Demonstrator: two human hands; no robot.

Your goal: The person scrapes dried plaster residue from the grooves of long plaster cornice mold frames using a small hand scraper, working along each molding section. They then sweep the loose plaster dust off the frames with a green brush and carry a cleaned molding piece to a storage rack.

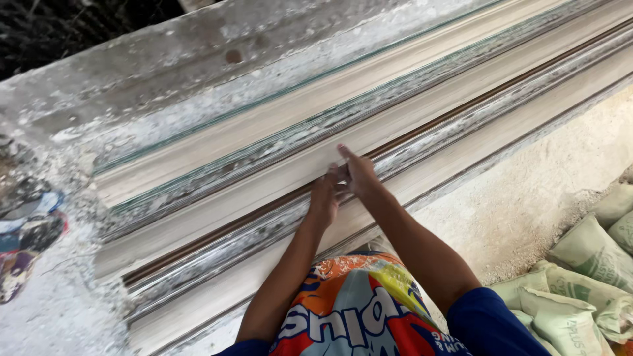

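A long white plaster moulding (264, 191) lies in a long mould (217, 247) on a dusty bench and runs from lower left to upper right. A thin brown strip (461, 109) runs along its middle groove. My left hand (324, 201) rests on the white surface just below that strip, fingers together and bent. My right hand (359, 173) lies flat beside it, fingers stretched out toward the strip, fingertips touching the left hand. Neither hand grips anything that I can see.
A second white moulding (250, 132) lies parallel behind. Plaster dust covers the bench (59, 310). A stained cloth and cup (26, 227) sit at the left edge. Pale green sacks (580, 283) are piled on the floor at lower right.
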